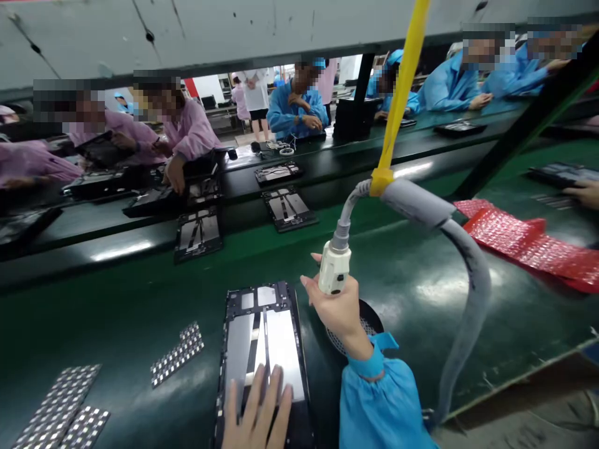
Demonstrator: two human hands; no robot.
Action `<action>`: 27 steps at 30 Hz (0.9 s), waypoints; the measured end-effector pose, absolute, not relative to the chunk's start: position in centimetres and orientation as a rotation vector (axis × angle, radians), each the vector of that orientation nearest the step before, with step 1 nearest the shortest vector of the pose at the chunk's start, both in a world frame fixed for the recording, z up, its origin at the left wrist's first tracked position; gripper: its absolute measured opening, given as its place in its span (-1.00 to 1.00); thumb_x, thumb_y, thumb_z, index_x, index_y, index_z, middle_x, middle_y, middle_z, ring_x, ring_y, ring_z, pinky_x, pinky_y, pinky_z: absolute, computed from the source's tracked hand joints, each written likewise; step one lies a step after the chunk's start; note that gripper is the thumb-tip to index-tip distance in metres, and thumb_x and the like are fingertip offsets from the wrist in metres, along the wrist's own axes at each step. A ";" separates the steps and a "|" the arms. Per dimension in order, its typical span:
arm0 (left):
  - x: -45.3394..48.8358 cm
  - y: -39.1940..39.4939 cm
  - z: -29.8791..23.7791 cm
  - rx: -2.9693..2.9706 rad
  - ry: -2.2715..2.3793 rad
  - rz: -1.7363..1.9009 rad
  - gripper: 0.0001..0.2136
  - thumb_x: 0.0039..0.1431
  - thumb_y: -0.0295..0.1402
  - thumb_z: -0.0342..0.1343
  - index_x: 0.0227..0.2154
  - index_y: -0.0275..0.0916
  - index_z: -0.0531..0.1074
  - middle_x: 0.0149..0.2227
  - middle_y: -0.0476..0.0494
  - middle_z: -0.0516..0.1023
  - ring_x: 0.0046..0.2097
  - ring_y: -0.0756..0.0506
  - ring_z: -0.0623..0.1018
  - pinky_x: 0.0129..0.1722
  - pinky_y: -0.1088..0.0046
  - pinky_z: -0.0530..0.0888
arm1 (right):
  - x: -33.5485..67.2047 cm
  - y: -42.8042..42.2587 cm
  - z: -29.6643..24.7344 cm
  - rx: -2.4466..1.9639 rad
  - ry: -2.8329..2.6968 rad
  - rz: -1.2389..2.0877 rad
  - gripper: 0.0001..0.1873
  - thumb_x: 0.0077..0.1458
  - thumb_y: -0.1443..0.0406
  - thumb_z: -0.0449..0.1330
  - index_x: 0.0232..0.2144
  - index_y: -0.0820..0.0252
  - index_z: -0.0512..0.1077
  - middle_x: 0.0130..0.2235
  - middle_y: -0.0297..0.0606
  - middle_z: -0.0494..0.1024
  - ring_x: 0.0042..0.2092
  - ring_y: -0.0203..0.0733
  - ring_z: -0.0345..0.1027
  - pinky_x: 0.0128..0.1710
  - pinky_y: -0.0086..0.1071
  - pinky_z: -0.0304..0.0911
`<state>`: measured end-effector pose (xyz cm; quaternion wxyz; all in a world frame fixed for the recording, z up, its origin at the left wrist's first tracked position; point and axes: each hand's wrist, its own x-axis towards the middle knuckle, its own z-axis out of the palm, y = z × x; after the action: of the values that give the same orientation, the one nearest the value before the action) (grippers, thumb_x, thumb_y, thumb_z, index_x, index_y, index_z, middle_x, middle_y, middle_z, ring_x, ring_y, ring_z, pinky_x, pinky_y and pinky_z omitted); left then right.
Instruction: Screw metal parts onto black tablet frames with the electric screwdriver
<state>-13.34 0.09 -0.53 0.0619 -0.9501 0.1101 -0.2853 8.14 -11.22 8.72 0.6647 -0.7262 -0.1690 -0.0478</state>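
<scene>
My left hand lies flat with its fingers spread on an opened tablet body, a black frame with silver battery panels. My right hand is wrapped around a white electric screwdriver, held above the bench to the right of the tablet. Its bit is hidden from view. A thick grey cable runs from the tool's top, tied up by a yellow strap. Partly behind my right wrist sits a round black dish with a perforated or speckled inside.
Sheets of small dark parts and a smaller strip lie at left. Red bubble wrap is at right. Other opened tablets rest along the conveyor. Co-workers in pink and blue sit opposite. Another person's hand shows at the right edge.
</scene>
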 end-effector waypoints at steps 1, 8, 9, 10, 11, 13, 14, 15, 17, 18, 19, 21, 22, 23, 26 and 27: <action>-12.6 -0.4 -0.6 -2.877 0.332 -0.840 -0.66 0.15 -0.26 0.17 0.00 -0.15 0.47 0.16 -0.22 0.41 0.33 -0.33 0.09 0.30 -0.12 0.06 | 8.2 -11.3 8.7 -1.644 -0.381 -0.111 -0.69 0.02 0.28 0.25 -0.15 0.25 0.40 -0.61 -0.48 0.32 -0.60 -0.30 0.24 -0.55 -0.42 0.21; -9.4 -3.6 -1.3 -2.923 0.700 -0.903 -0.62 0.12 -0.05 0.11 -0.27 -0.31 0.53 0.26 -0.18 0.27 0.35 -0.46 -0.05 0.31 -0.23 -0.32 | 8.3 -11.2 8.5 -1.672 -0.373 -0.144 -0.68 0.03 0.26 0.25 -0.15 0.28 0.41 -0.64 -0.47 0.33 -0.60 -0.28 0.24 -0.52 -0.39 0.23; -9.4 -3.9 -1.4 -2.944 0.697 -0.919 -0.60 0.12 -0.02 0.11 -0.28 -0.31 0.53 0.26 -0.18 0.27 0.35 -0.46 -0.05 0.30 -0.23 -0.33 | 8.3 -11.2 8.5 -1.674 -0.380 -0.143 -0.67 0.03 0.25 0.25 -0.14 0.29 0.41 -0.64 -0.47 0.33 -0.60 -0.27 0.25 -0.51 -0.38 0.23; -9.5 -4.1 -1.6 -2.962 0.681 -0.919 -0.59 0.11 -0.01 0.12 -0.25 -0.31 0.52 0.26 -0.19 0.27 0.35 -0.45 -0.05 0.30 -0.23 -0.34 | 8.3 -11.2 8.5 -1.677 -0.385 -0.144 -0.67 0.03 0.25 0.25 -0.15 0.29 0.42 -0.64 -0.46 0.33 -0.60 -0.27 0.25 -0.51 -0.38 0.24; -9.7 -4.1 -1.6 -2.973 0.658 -0.918 -0.60 0.10 -0.03 0.14 -0.20 -0.29 0.51 0.25 -0.20 0.28 0.35 -0.45 -0.01 0.29 -0.25 -0.32 | 8.2 -11.2 8.5 -1.681 -0.385 -0.141 -0.67 0.02 0.25 0.26 -0.15 0.29 0.42 -0.64 -0.46 0.33 -0.60 -0.27 0.25 -0.51 -0.37 0.23; -10.2 -3.0 -1.4 -3.006 0.590 -0.888 -0.63 0.13 -0.13 0.17 -0.07 -0.23 0.46 0.24 -0.20 0.31 0.33 -0.41 0.08 0.29 -0.23 -0.16 | 8.2 -11.2 8.5 -1.686 -0.368 -0.145 -0.62 0.00 0.24 0.27 -0.13 0.30 0.42 -0.64 -0.45 0.34 -0.60 -0.26 0.24 -0.52 -0.36 0.24; -10.6 -1.9 -1.1 -3.042 0.560 -0.861 -0.62 0.15 -0.17 0.16 -0.01 -0.20 0.43 0.23 -0.20 0.32 0.32 -0.37 0.13 0.28 -0.18 -0.02 | 8.3 -11.2 8.5 -1.686 -0.359 -0.151 -0.60 -0.01 0.23 0.29 -0.11 0.30 0.42 -0.63 -0.45 0.35 -0.60 -0.26 0.25 -0.51 -0.35 0.25; -11.0 -0.3 -0.6 -3.098 0.509 -0.816 -0.62 0.18 -0.19 0.13 0.03 -0.18 0.40 0.22 -0.21 0.33 0.30 -0.32 0.19 0.26 -0.09 0.13 | 8.3 -11.3 8.4 -1.684 -0.352 -0.157 -0.57 -0.02 0.23 0.29 -0.08 0.29 0.42 -0.62 -0.44 0.36 -0.59 -0.25 0.26 -0.50 -0.34 0.26; -11.6 4.0 0.8 -3.241 0.308 -0.680 -0.63 0.25 -0.17 0.03 0.06 -0.19 0.39 0.17 -0.25 0.38 0.23 -0.24 0.32 0.13 0.10 0.38 | 8.5 -11.3 8.3 -1.674 -0.348 -0.168 -0.52 -0.02 0.24 0.30 -0.03 0.27 0.40 -0.60 -0.44 0.37 -0.57 -0.25 0.27 -0.46 -0.31 0.28; -11.9 6.5 1.6 -3.305 0.036 -0.629 -0.68 0.28 -0.21 -0.01 0.02 -0.17 0.42 0.13 -0.23 0.43 0.17 -0.21 0.39 0.07 0.15 0.43 | 8.5 -11.3 8.2 -1.670 -0.352 -0.170 -0.52 -0.01 0.25 0.30 -0.02 0.27 0.39 -0.60 -0.45 0.36 -0.57 -0.25 0.26 -0.45 -0.30 0.28; -12.1 9.1 2.3 -3.324 -0.285 -0.629 -0.73 0.30 -0.25 -0.06 -0.07 -0.15 0.48 0.05 -0.21 0.49 0.08 -0.18 0.47 0.04 0.17 0.45 | 8.6 -11.3 8.1 -1.668 -0.355 -0.164 -0.52 -0.01 0.25 0.30 -0.01 0.26 0.39 -0.60 -0.46 0.35 -0.58 -0.25 0.25 -0.46 -0.30 0.27; -12.2 13.7 3.5 -3.330 -0.767 -0.537 -0.73 0.28 -0.23 -0.05 -0.17 -0.18 0.52 -0.07 -0.18 0.54 -0.05 -0.16 0.53 -0.02 0.21 0.47 | 8.6 -11.3 8.1 -1.661 -0.358 -0.147 -0.51 -0.01 0.25 0.31 -0.01 0.26 0.39 -0.60 -0.46 0.34 -0.58 -0.26 0.24 -0.48 -0.31 0.25; -12.0 15.5 3.9 -3.327 -0.945 -0.450 -0.72 0.23 -0.19 0.00 -0.14 -0.20 0.51 -0.12 -0.18 0.55 -0.13 -0.16 0.54 -0.09 0.25 0.49 | 8.6 -11.3 8.1 -1.661 -0.363 -0.139 -0.51 -0.01 0.24 0.31 -0.01 0.26 0.39 -0.59 -0.45 0.35 -0.58 -0.25 0.25 -0.48 -0.31 0.25; -11.7 17.0 4.0 -3.332 -1.076 -0.351 -0.67 0.18 -0.13 0.06 -0.11 -0.22 0.49 -0.16 -0.16 0.54 -0.21 -0.14 0.54 -0.17 0.29 0.49 | 8.5 -11.3 8.1 -1.663 -0.366 -0.134 -0.50 -0.01 0.24 0.31 0.00 0.25 0.39 -0.58 -0.44 0.37 -0.57 -0.25 0.26 -0.48 -0.30 0.25; -10.6 19.5 3.5 -3.375 -1.281 -0.100 -0.53 -0.03 -0.05 0.21 -0.12 -0.25 0.47 -0.26 -0.10 0.51 -0.38 -0.08 0.49 -0.37 0.41 0.42 | 8.4 -11.5 8.2 -1.670 -0.372 -0.130 -0.50 -0.01 0.22 0.32 0.00 0.23 0.39 -0.57 -0.42 0.39 -0.55 -0.23 0.27 -0.47 -0.29 0.26; -10.3 19.8 3.3 -3.397 -1.316 -0.057 -0.54 -0.10 -0.05 0.25 -0.17 -0.25 0.48 -0.28 -0.09 0.50 -0.41 -0.06 0.48 -0.39 0.43 0.39 | 8.3 -11.5 8.2 -1.669 -0.374 -0.127 -0.49 0.00 0.22 0.31 0.01 0.23 0.39 -0.57 -0.43 0.38 -0.56 -0.23 0.27 -0.47 -0.29 0.26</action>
<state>-10.30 19.85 3.29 -0.2484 -0.9032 -0.3498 -0.0150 8.34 -11.53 8.22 0.6544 -0.7358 -0.1649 -0.0561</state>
